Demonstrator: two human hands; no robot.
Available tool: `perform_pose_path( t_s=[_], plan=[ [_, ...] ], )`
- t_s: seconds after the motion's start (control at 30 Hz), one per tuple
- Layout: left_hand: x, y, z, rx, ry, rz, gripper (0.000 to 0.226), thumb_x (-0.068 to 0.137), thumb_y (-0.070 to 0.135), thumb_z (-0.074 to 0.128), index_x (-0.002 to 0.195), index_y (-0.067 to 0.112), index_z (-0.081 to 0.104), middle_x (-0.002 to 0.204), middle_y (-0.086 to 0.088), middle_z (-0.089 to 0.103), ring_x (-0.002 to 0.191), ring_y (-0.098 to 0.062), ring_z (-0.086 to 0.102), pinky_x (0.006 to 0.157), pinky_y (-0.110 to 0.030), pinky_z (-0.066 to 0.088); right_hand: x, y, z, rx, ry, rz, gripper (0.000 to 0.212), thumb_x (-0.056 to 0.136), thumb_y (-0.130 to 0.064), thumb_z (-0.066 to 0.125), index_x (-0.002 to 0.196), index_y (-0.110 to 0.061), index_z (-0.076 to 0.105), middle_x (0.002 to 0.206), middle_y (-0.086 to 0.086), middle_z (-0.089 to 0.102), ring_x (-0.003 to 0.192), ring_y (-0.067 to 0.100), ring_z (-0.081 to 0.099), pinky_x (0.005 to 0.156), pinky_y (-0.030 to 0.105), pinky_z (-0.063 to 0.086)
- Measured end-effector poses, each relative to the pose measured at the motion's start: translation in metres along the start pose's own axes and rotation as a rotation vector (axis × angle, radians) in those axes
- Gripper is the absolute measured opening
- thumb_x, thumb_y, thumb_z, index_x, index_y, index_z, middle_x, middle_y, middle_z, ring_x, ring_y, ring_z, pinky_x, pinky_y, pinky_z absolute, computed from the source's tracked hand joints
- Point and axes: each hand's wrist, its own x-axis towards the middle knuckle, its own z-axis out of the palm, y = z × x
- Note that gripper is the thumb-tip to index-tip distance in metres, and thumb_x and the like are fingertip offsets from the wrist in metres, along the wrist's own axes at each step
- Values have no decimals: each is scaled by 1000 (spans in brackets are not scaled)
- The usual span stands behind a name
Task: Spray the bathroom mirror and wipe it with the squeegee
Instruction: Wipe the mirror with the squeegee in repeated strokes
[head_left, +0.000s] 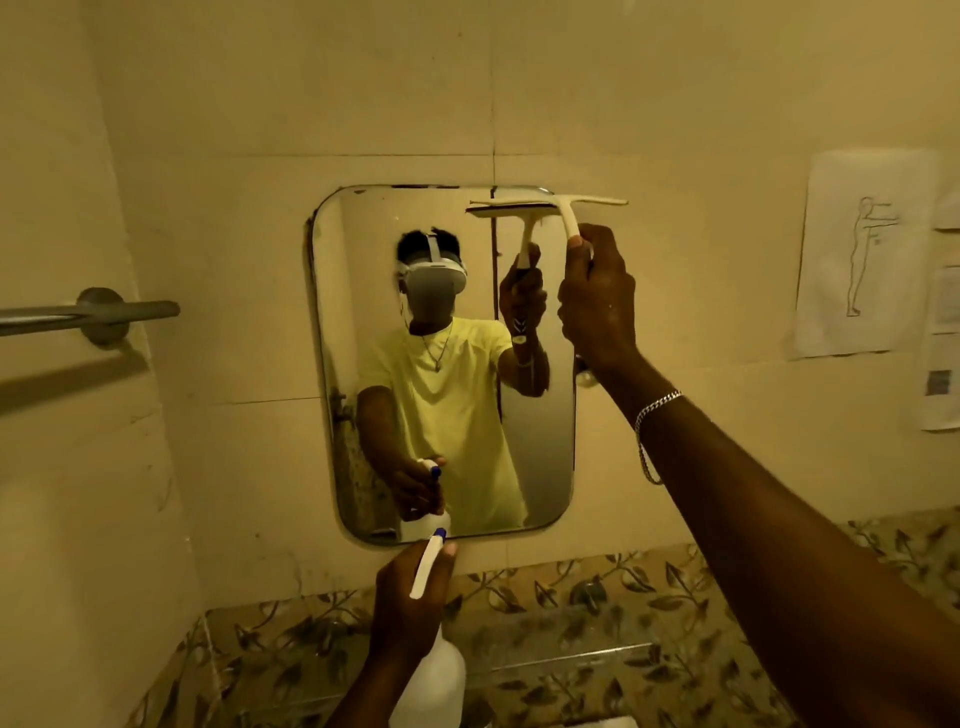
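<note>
The right hand (597, 296) grips the light, stiff squeegee (550, 208) by its handle, blade at the mirror's (441, 364) top right edge, while the left hand (410, 587) clasps the bottle's (436, 680) neck below, likely slippery if wet.

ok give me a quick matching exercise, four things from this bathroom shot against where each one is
Things:
1. squeegee
2. spray bottle
3. towel bar
4. paper with a figure drawing

Places:
a. on the wall right of the mirror
b. in the left hand, below the mirror
c. at the mirror's top right edge, in the right hand
d. on the wall left of the mirror

Pairs: 1-c, 2-b, 3-d, 4-a
</note>
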Motion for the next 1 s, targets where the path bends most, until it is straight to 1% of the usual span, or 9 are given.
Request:
perform_pose_path(
  t_s=[0.07, 0.2, 0.3, 0.37, 0.43, 0.53, 0.7, 0.87, 1.0],
  plan=[
    [1, 0, 1, -1, 0, -17, 32, 98, 10, 69, 67, 19, 67, 58, 1, 63, 61, -14, 64, 51, -19, 45, 7, -3, 1, -4, -1, -10, 31, 111, -34, 36, 130, -16, 51, 67, -13, 54, 42, -7, 56, 39, 10, 40],
    [1, 1, -2, -5, 8, -31, 30, 98, 10, 69, 69, 16, 68, 57, 1, 64, 61, -14, 65, 51, -17, 47, 14, -1, 4, -3, -16, -2, 30, 111, -29, 36, 132, -12, 50, 68, -13, 54, 42, -12, 56, 38, 4, 38],
    [2, 1, -4, -22, 16, -33, 27, 98, 13, 68, 71, 11, 72, 60, 0, 67, 63, -15, 67, 55, -32, 53, 16, -1, 6, -43, -10, -11, 31, 112, -27, 36, 132, -10, 51, 68, -13, 52, 43, -14, 55, 37, 3, 37],
    [4, 3, -5, -29, 11, -31, 30, 100, 20, 66, 73, 10, 72, 61, -1, 68, 62, -17, 67, 56, -36, 53, 17, -3, 6, -78, 0, -25, 31, 112, -26, 35, 133, -10, 52, 69, -13, 51, 47, -12, 57, 38, 2, 37],
    [6, 5, -6, -23, 10, -23, 31, 100, 23, 64, 73, 10, 72, 61, -2, 68, 64, -16, 67, 55, -31, 53, 17, -6, 6, -125, 1, -43, 33, 112, -26, 35, 133, -10, 55, 71, -15, 50, 51, -4, 58, 42, 1, 37],
    [8, 8, -7, -24, 8, -17, 24, 100, 13, 66, 77, 11, 73, 64, 1, 69, 70, -8, 70, 55, -13, 50, 3, 2, 4, -153, 4, -63, 33, 111, -26, 36, 125, -10, 61, 69, -17, 50, 57, -14, 58, 48, 1, 39],
    [7, 7, -10, -30, 12, -5, 22, 99, 18, 64, 81, 8, 74, 65, 3, 69, 70, -4, 70, 56, -7, 48, -111, 69, 0, -216, -40, -72, 32, 111, -29, 37, 137, -23, 55, 68, -16, 52, 52, 1, 57, 43, 9, 37],
    [1, 6, -18, -8, 37, 0, 36, 98, 33, 60, 76, 7, 72, 63, -4, 69, 68, -14, 68, 54, -21, 49, -272, 150, -13, -295, -146, 199, 39, 109, -31, 40, 146, -27, 50, 63, -5, 57, 47, 10, 55, 38, 13, 38],
    [-4, 4, -23, -9, 22, 9, 30, 100, 29, 62, 78, 10, 71, 63, -3, 69, 64, -18, 67, 54, -25, 51, -346, 173, -27, -263, -203, 486, 57, 99, -52, 29, 140, -25, 58, 77, -10, 65, 65, 5, 63, 49, 12, 42]
  ],
)
